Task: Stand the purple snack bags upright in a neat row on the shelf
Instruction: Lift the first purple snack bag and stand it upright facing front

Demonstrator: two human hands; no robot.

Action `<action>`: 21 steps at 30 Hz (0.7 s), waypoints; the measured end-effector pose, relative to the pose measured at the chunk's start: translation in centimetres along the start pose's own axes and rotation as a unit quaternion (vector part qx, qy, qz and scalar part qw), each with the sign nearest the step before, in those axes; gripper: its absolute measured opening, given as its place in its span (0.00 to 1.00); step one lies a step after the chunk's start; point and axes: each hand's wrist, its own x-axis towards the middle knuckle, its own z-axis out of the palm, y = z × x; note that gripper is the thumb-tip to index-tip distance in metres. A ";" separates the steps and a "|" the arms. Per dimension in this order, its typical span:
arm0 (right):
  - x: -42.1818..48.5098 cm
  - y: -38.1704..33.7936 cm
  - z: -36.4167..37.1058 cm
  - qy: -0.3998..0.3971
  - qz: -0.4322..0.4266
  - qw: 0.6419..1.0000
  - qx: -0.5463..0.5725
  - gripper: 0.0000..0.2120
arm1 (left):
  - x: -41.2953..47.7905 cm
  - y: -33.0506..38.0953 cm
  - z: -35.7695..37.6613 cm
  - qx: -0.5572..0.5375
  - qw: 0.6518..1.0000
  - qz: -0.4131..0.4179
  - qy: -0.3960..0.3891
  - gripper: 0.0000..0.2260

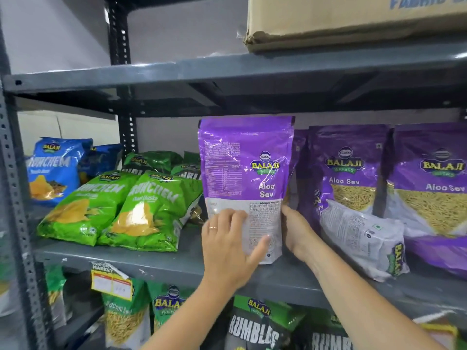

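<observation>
A purple Aloo Sev snack bag [246, 170] stands upright on the grey shelf [164, 265], its printed back facing me. My left hand [228, 246] presses flat against its lower front and my right hand [297, 233] grips its right edge. To the right, two purple bags [350, 168] [433, 178] stand upright against the back. Another purple bag [364, 236] lies tipped on its side in front of them. One more purple bag is partly hidden behind the held one.
Green Crunchem bags [121, 210] lie tilted on the shelf to the left, with blue bags [55, 168] behind them. The shelf above carries a cardboard box [353, 18]. The shelf below holds more snack bags [255, 324]. A price tag [111, 281] hangs on the shelf edge.
</observation>
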 end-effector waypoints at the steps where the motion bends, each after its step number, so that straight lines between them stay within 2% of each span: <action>1: -0.2 -0.1 0.0 -0.001 -0.011 1.000 -0.016 0.15 | 0.0 0.4 -0.4 -0.015 0.999 -0.035 -0.016 0.25; 5: -1.3 0.1 -0.1 0.036 -0.101 0.993 -0.047 0.12 | 0.6 1.2 -1.3 -0.098 0.974 -0.173 -0.109 0.37; 8: -2.0 0.3 0.5 0.054 -0.145 0.981 -0.113 0.23 | 1.4 0.8 -0.9 -0.267 0.900 -0.294 -0.180 0.44; 10: -2.0 0.3 1.0 0.074 -0.178 0.973 -0.126 0.23 | 2.0 0.0 -0.6 -0.349 0.861 -0.338 -0.150 0.42; 12: -1.8 0.0 1.1 0.117 -0.214 0.963 -0.113 0.13 | 2.5 -1.1 -0.5 -0.402 0.835 -0.347 -0.144 0.34; 13: -1.7 -0.3 1.0 0.127 -0.214 0.962 -0.110 0.07 | 2.6 -1.8 -0.5 -0.423 0.824 -0.345 -0.153 0.30; 14: -1.6 -0.6 0.9 0.115 -0.193 0.969 -0.104 0.05 | 2.7 -2.6 -0.3 -0.436 0.816 -0.343 -0.164 0.25; 16: -1.1 -0.8 0.3 0.037 -0.121 0.988 -0.091 0.22 | 2.7 -4.1 -0.3 -0.465 0.800 -0.331 -0.183 0.21; 17: -1.1 -0.8 0.1 -0.001 -0.088 0.992 -0.093 0.27 | 2.7 -4.8 -0.4 -0.484 0.791 -0.322 -0.191 0.20; 19: -1.2 -0.6 0.0 -0.040 -0.064 0.990 -0.120 0.28 | 2.9 -5.9 -0.5 -0.520 0.767 -0.322 -0.193 0.21; 21: -1.1 -0.3 -0.3 -0.013 -0.079 0.984 -0.159 0.29 | 3.0 -6.8 -0.3 -0.538 0.746 -0.348 -0.179 0.25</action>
